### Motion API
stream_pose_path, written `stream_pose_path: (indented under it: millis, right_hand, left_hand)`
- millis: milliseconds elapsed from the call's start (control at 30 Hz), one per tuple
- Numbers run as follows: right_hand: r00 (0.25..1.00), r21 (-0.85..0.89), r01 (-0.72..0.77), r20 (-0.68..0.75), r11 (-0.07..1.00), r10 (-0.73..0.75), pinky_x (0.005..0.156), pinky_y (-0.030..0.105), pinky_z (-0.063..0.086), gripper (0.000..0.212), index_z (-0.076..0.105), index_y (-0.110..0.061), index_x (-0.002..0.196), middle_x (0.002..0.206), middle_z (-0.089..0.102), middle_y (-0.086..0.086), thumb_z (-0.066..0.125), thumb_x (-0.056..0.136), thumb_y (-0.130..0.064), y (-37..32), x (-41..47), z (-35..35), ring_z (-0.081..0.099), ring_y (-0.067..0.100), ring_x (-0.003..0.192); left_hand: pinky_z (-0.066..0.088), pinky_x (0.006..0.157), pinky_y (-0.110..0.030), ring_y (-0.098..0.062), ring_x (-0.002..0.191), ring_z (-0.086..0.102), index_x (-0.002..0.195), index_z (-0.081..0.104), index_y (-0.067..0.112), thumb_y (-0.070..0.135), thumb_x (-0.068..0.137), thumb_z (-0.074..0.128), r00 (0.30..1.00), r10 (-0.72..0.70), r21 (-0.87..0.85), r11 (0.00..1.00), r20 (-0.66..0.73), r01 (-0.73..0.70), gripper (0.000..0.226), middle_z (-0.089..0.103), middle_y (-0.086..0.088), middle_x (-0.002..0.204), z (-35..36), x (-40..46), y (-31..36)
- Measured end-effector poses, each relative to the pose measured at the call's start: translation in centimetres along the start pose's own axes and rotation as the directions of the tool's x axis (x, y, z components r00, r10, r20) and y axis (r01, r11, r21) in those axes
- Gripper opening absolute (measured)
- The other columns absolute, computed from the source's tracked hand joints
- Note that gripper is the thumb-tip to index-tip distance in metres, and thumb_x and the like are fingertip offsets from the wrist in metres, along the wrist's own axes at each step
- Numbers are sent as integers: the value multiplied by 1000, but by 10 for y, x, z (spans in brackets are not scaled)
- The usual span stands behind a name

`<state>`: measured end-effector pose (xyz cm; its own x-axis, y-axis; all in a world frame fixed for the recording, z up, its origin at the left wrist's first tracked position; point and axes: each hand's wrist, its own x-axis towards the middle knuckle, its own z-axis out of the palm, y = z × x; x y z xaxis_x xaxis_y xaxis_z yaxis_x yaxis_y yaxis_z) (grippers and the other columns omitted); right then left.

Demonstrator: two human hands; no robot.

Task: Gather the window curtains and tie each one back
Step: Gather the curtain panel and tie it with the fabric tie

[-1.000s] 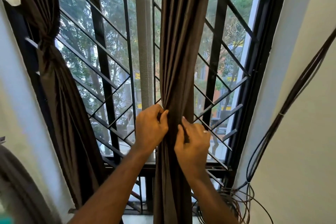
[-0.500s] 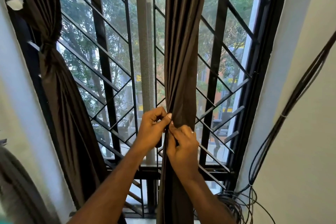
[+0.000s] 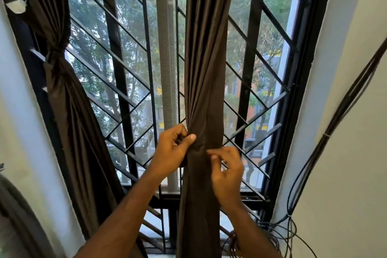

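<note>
The left hand (image 3: 171, 151) is gripping the curtain (image 3: 204, 90), bunched before the grille (image 3: 117, 69); the right hand (image 3: 227, 165) is pinching its fabric. A loosening grip is likely letting the gathers spill.

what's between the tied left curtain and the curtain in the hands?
Head view: no fabric between the left curtain and the middle curtain, only black window grille and a grey mesh strip.
</note>
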<state>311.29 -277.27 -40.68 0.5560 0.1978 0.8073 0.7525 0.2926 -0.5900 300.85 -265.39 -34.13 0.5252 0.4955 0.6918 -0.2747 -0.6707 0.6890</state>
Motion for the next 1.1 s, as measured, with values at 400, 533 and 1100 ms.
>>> stream_pose_path:
  millis: [400, 533, 1100]
  right_hand:
    - [947, 28, -291, -133, 956, 292, 72, 25, 53, 18, 69, -26, 94, 85, 69, -1, 76, 91, -10, 10, 38, -14, 62, 2, 76]
    - [1000, -106, -4, -25, 994, 1, 70, 16, 48, 7, 73, -13, 92, 84, 65, -1, 73, 92, -6, -10, 12, 1, 61, 5, 76]
    - [986, -154, 144, 103, 977, -129, 68, 49, 47, 9, 72, -14, 94, 82, 57, -1, 64, 97, -10, -25, -8, 23, 54, 19, 78]
  left_hand:
    - [33, 54, -13, -3, 54, 43, 67, 45, 28, 10, 91, 69, 992, 67, 174, 984, -104, -48, 39, 47, 14, 57, -2, 2, -1]
    - [33, 54, -24, -7, 55, 41, 68, 44, 22, 20, 88, 66, 971, 162, 321, 942, -178, -99, 30, 44, 11, 59, 9, 0, -2]
    - [41, 56, -16, -7, 56, 47, 70, 48, -11, -6, 96, 59, 993, -113, -199, 975, -40, 103, 28, 47, -15, 63, 14, -9, 8]
